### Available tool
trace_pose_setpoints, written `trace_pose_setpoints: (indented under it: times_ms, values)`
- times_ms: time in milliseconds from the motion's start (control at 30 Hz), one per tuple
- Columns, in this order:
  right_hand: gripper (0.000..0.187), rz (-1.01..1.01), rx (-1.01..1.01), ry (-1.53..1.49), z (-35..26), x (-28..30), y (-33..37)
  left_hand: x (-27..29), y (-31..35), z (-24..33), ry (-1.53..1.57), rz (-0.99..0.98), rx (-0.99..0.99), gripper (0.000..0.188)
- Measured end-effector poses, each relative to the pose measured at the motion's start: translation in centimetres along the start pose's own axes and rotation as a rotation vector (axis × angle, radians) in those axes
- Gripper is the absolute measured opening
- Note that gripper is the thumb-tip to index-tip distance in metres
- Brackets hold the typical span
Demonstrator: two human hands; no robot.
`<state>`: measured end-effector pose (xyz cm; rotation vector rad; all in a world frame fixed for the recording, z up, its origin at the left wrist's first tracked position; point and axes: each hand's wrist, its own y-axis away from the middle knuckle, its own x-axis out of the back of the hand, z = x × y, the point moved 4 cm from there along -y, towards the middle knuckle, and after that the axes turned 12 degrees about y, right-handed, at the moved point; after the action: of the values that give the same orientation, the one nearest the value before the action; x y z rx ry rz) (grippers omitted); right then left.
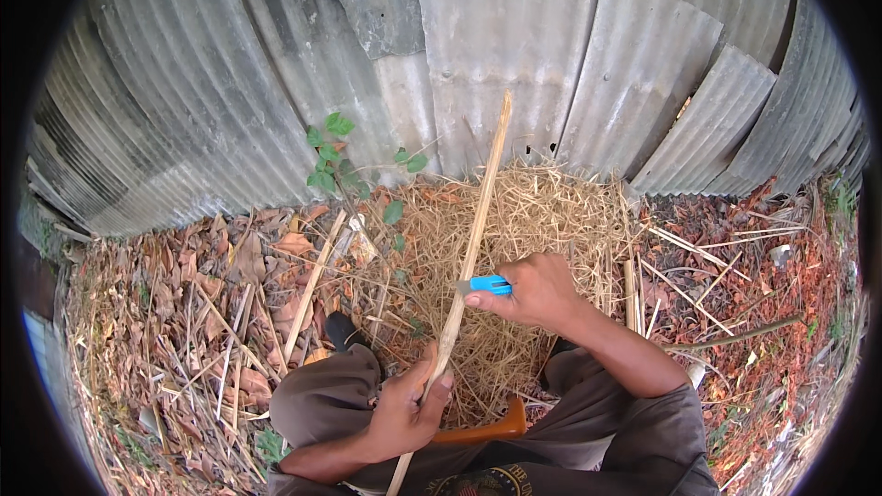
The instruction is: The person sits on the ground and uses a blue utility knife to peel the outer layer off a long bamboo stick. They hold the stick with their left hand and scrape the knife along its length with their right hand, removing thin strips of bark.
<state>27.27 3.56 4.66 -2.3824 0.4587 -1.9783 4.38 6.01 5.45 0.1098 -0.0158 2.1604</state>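
Note:
A long, pale strip of split wood or bamboo (pixel 481 211) slants upward from my lap toward the metal wall. My left hand (pixel 410 409) is closed around its lower part. Higher along the strip, my right hand (pixel 533 292) grips a blue-handled utility knife (pixel 489 286). The knife's short blade rests against the strip, and my thumb lies beside it at the strip's edge. Beneath the strip spreads a heap of thin straw-coloured shavings (pixel 560 220).
A corrugated metal fence (pixel 514 46) stands ahead. Dry leaves (pixel 184 285) and loose sticks (pixel 315 287) cover the left ground. Thin strips (pixel 694 248) lie on reddish litter at right. A green plant (pixel 328 154) grows by the fence. An orange-brown curved object (pixel 513 419) sits between my legs.

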Motion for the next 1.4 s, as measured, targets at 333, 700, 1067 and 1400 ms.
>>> trace_pose_setpoints:
  times_ms: [333, 700, 1067, 1400]
  values:
    - [0.070, 0.245, 0.164, 0.167, 2.2, -0.1, -1.9, -0.2, -0.5, -0.8, -0.094, 0.031, -0.067, 0.044]
    - [0.086, -0.041, -0.521, 0.157, 14.3, -0.7, -3.3, -1.2, 1.1, -1.3, -0.104, -0.156, 0.052, 0.041]
    - [0.078, 0.029, 0.070, 0.137, 2.6, -1.0, -0.1, -0.5, 0.3, -1.2, -0.224, -0.018, -0.086, 0.045]
    - [0.079, 0.100, -0.231, 0.218, 10.2, -1.4, -3.1, -1.2, 0.3, -1.0, -0.307, -0.076, -0.050, 0.046]
